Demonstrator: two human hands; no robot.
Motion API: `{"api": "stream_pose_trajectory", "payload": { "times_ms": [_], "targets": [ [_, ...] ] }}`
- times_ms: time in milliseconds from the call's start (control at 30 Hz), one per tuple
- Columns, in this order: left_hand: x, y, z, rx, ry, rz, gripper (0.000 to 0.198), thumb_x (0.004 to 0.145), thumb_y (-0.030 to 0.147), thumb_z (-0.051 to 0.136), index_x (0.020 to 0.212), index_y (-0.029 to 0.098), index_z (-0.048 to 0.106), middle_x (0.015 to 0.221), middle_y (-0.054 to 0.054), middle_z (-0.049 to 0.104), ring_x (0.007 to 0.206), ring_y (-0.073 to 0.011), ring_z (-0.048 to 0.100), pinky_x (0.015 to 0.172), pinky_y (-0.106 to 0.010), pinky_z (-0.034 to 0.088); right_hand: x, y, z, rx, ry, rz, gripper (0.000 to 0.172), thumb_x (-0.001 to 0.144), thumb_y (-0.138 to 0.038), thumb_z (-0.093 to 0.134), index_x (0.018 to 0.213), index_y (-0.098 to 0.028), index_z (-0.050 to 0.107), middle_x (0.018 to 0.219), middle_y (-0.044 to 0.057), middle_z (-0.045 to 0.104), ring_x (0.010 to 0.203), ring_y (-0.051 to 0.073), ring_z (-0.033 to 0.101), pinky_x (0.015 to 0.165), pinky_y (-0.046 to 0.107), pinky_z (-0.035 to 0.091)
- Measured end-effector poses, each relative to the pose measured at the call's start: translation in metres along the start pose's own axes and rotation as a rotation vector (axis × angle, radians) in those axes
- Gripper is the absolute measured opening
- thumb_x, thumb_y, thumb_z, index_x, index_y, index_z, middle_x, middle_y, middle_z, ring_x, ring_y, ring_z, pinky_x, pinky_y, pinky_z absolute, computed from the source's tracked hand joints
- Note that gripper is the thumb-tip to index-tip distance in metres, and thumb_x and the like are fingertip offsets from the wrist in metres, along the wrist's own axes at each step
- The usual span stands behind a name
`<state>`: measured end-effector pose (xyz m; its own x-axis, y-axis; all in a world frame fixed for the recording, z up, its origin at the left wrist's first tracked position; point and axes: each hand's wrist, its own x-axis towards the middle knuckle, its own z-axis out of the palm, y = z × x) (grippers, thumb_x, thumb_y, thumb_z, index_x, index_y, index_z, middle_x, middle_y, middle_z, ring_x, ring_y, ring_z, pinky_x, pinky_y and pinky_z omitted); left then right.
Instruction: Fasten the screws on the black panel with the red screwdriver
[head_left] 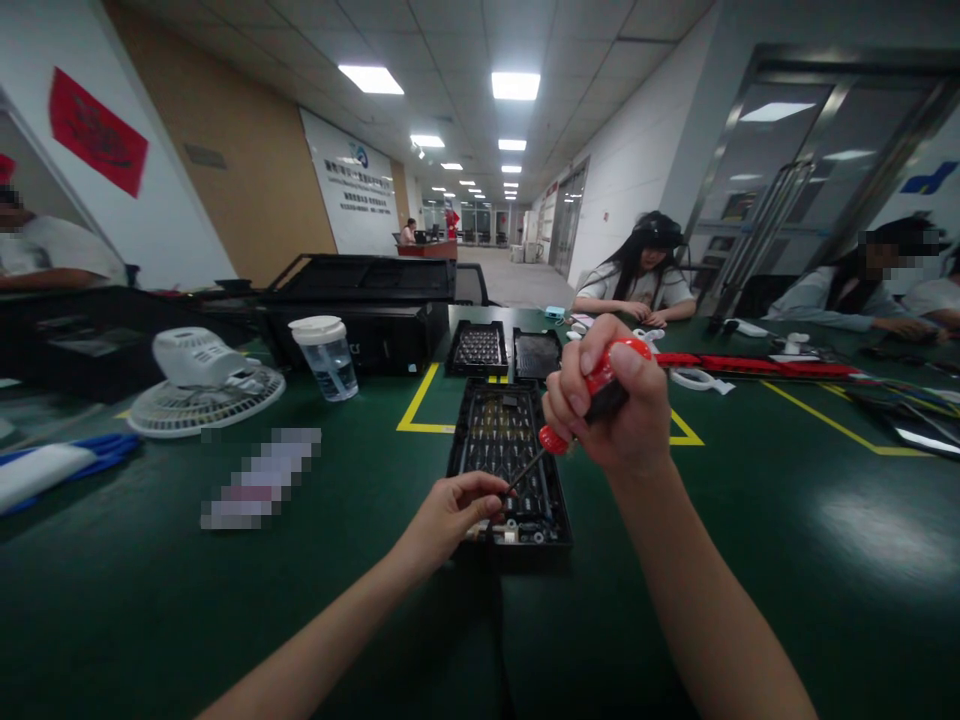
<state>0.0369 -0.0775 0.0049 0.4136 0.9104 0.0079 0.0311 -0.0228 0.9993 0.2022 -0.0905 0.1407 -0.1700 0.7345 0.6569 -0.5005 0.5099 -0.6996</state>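
My right hand is closed around the red and black handle of a screwdriver, its shaft slanting down to the left. At the lower end of that shaft, the thumb and fingers of my left hand are pinched together. Whether a bit sits between those fingertips is too small to make out. Both hands are over or beside an open black bit case, which holds rows of small screwdriver bits. Small metal parts lie along its near end, partly hidden by my left hand.
Behind the case stand a second black tray of bits and a dark tray. To the left are a lidded water cup, a white fan and black computer cases. A person sits across the green table.
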Motion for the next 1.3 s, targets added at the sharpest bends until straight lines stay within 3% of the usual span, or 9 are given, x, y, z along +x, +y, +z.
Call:
{"api": "stream_pose_trajectory", "payload": {
  "times_ms": [233, 367, 500, 633, 733, 900, 1033, 1300],
  "targets": [
    [-0.002, 0.005, -0.006, 0.151, -0.067, 0.075, 0.03, 0.075, 0.031, 0.059, 0.101, 0.015, 0.063, 0.097, -0.006, 0.065, 0.087, -0.018, 0.059, 0.08, -0.03, 0.046, 0.002, 0.003, 0.0, 0.033, -0.03, -0.031, 0.023, 0.076, -0.035, 0.053, 0.064, -0.02, 0.04, 0.045, -0.008, 0.044, 0.029, 0.006, 0.037, 0.029, 0.02, 0.033],
    [0.0, 0.006, -0.014, 0.191, -0.099, 0.135, 0.041, 0.074, 0.026, 0.06, 0.114, 0.019, 0.057, 0.104, -0.006, 0.062, 0.096, -0.0185, 0.056, 0.083, -0.03, 0.044, 0.003, 0.002, 0.0, 0.018, -0.017, -0.029, 0.023, 0.076, -0.035, 0.053, 0.064, -0.02, 0.041, 0.046, -0.008, 0.045, 0.03, 0.006, 0.037, 0.03, 0.02, 0.034],
    [0.005, 0.004, -0.026, 0.295, -0.007, 0.194, 0.038, 0.077, 0.031, 0.055, 0.112, 0.017, 0.057, 0.098, -0.006, 0.062, 0.091, -0.0179, 0.057, 0.078, -0.029, 0.046, 0.003, 0.002, 0.0, 0.011, -0.008, -0.041, 0.021, 0.077, -0.034, 0.052, 0.065, -0.02, 0.04, 0.046, -0.008, 0.044, 0.031, 0.006, 0.037, 0.031, 0.02, 0.034],
    [0.009, 0.001, -0.039, 0.622, 0.23, 0.264, 0.03, 0.083, 0.035, 0.045, 0.102, 0.018, 0.06, 0.1, -0.006, 0.061, 0.089, -0.0179, 0.057, 0.077, -0.03, 0.045, 0.004, 0.006, 0.001, 0.028, 0.007, -0.028, 0.019, 0.079, -0.03, 0.048, 0.066, -0.02, 0.04, 0.048, -0.007, 0.044, 0.032, 0.006, 0.037, 0.032, 0.02, 0.034],
    [0.01, -0.002, -0.046, 0.808, 0.307, 0.269, 0.026, 0.083, 0.031, 0.045, 0.1, 0.018, 0.059, 0.092, -0.004, 0.061, 0.08, -0.0161, 0.058, 0.073, -0.029, 0.046, 0.005, 0.013, 0.004, 0.051, 0.037, -0.011, 0.017, 0.08, -0.032, 0.043, 0.069, -0.02, 0.041, 0.051, -0.006, 0.045, 0.036, 0.007, 0.04, 0.036, 0.02, 0.035],
    [0.011, -0.007, -0.047, 1.029, 0.295, 0.208, 0.027, 0.084, 0.029, 0.044, 0.105, 0.019, 0.057, 0.092, -0.004, 0.06, 0.078, -0.0158, 0.058, 0.072, -0.027, 0.045, 0.005, 0.033, 0.007, 0.119, -0.01, 0.07, 0.017, 0.079, -0.031, 0.033, 0.078, -0.019, 0.044, 0.062, -0.001, 0.052, 0.048, 0.01, 0.05, 0.045, 0.024, 0.041],
    [0.009, -0.012, -0.041, 1.222, 0.263, 0.134, 0.03, 0.085, 0.031, 0.043, 0.111, 0.022, 0.055, 0.102, -0.005, 0.058, 0.085, -0.0174, 0.059, 0.073, -0.026, 0.044, 0.005, 0.052, 0.007, 0.157, -0.071, 0.157, 0.016, 0.081, -0.029, 0.031, 0.084, -0.019, 0.044, 0.066, -0.001, 0.053, 0.05, 0.009, 0.05, 0.046, 0.023, 0.042],
    [0.005, -0.017, -0.038, 1.391, 0.286, 0.167, 0.035, 0.087, 0.03, 0.041, 0.121, 0.023, 0.044, 0.112, -0.007, 0.052, 0.093, -0.0188, 0.056, 0.075, -0.027, 0.044, 0.002, 0.071, 0.013, 0.1, -0.14, 0.234, 0.013, 0.083, -0.029, 0.033, 0.086, -0.019, 0.041, 0.067, 0.0, 0.057, 0.053, 0.011, 0.055, 0.048, 0.024, 0.042]
  ]
}}
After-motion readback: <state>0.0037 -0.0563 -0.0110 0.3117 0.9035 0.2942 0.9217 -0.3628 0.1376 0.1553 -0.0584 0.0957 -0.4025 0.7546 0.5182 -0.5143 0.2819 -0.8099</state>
